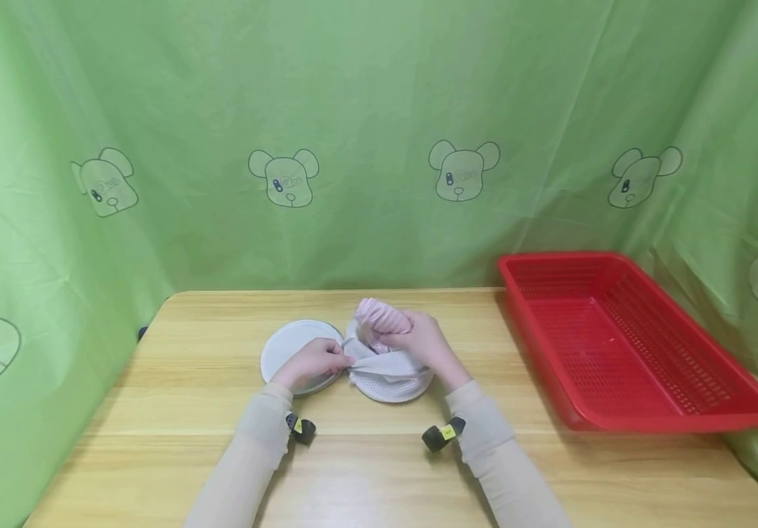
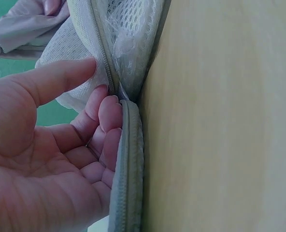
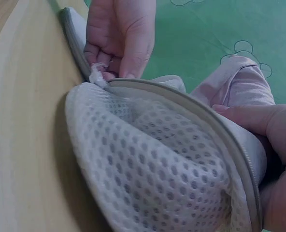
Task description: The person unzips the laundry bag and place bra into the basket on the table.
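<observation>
Left hand [image 1: 309,363]: grip pinched on the zip edge of the mesh bag [image 1: 388,378], mid-desk.
Right hand [image 1: 418,341]: grip curled round pink cloth [image 1: 382,317], pushed partway into the bag's mouth.
Risk: cloth may catch in the zip [image 3: 191,108]; the pinch could slip and the mouth sag.
Basket [image 1: 616,341]: red, well right.
</observation>
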A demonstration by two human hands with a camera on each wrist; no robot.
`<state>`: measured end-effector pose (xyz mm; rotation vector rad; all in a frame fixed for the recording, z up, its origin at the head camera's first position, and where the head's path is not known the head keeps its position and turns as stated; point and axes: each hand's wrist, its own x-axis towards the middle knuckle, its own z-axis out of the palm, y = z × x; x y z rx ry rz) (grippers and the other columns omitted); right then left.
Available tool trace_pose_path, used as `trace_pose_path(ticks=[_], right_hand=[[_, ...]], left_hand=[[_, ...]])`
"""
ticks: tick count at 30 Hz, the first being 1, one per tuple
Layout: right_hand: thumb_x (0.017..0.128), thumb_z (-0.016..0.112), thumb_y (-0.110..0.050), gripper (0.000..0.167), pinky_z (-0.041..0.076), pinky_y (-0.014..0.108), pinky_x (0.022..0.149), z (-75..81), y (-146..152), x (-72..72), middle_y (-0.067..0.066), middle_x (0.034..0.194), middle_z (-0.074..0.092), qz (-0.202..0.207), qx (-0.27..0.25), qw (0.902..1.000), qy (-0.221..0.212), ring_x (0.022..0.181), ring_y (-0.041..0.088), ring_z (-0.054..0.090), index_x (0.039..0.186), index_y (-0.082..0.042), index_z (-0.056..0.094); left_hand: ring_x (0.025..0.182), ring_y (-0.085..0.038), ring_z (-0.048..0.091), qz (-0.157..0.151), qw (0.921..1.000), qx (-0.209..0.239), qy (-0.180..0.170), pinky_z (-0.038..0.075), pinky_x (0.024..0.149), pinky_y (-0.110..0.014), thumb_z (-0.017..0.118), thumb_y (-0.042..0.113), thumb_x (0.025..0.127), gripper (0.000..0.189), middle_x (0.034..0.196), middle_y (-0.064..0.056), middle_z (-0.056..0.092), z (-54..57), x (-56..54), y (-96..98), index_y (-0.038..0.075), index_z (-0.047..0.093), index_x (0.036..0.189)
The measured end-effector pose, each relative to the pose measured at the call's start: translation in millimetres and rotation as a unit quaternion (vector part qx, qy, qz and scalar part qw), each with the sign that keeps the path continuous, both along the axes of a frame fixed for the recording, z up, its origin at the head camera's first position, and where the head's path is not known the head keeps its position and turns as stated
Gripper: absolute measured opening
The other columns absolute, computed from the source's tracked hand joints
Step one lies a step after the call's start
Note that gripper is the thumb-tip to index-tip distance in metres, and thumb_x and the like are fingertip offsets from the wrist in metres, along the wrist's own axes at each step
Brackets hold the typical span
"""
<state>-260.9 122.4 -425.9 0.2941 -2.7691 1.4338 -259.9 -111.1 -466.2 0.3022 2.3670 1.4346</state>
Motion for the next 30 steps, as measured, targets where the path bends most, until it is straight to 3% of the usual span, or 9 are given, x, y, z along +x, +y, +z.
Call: trace_pose_path(ticks=[18, 30], right_hand=[[0.076, 0.082, -0.025, 0.046, 0.052, 0.043, 0.093, 17.8, 8, 3.7, 0.011, 0.113, 0.071, -0.02, -0.059, 0.9981, 0.0, 0.104, 0.026, 0.066, 0.116, -0.011, 0.066], [0.078, 0.081, -0.023, 0.044, 0.052, 0.044, 0.095, 24.3, 14, 3.9, 0.011, 0.115, 0.071, -0.022, -0.089, 0.9954, 0.03, 0.107, 0.027, 0.065, 0.117, -0.011, 0.066]], left_hand=[[0.064, -0.012, 0.048, -0.004, 1.0, -0.006, 0.004, 0.042, 0.066, -0.024, 0.07, 0.02, 0.086, 0.02, 0.067, 0.003, 0.053, 0.3, -0.3, -0.2, 0.01, 0.057, 0.075], [0.064, -0.011, 0.048, -0.005, 0.9999, -0.011, 0.006, 0.042, 0.065, -0.023, 0.07, 0.021, 0.086, 0.02, 0.066, 0.004, 0.052, 0.2, -0.2, -1.2, 0.01, 0.058, 0.075]])
